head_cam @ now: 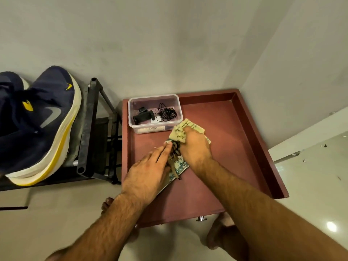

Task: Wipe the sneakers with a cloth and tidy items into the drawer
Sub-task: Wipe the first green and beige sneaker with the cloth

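A red-brown drawer (pixel 235 147) stands pulled out below me. On its floor lies a cream cloth (pixel 185 127) with dark markings. My right hand (pixel 195 147) grips the cloth, which bunches up around its fingers. My left hand (pixel 148 172) lies beside it with straight fingers, pressing on a flat item with a blue wave pattern (pixel 178 164) and touching the cloth's edge. A thin brown stick-like thing (pixel 174 173) lies between the hands. Two navy sneakers (pixel 41 117) with white and yellow soles sit on a black rack at the left.
A clear plastic box (pixel 156 129) in the drawer's back left corner holds a black cable and a small black device. The black metal rack (pixel 88 132) stands close to the drawer's left side. Walls close in behind and to the right. My bare feet are on the pale floor.
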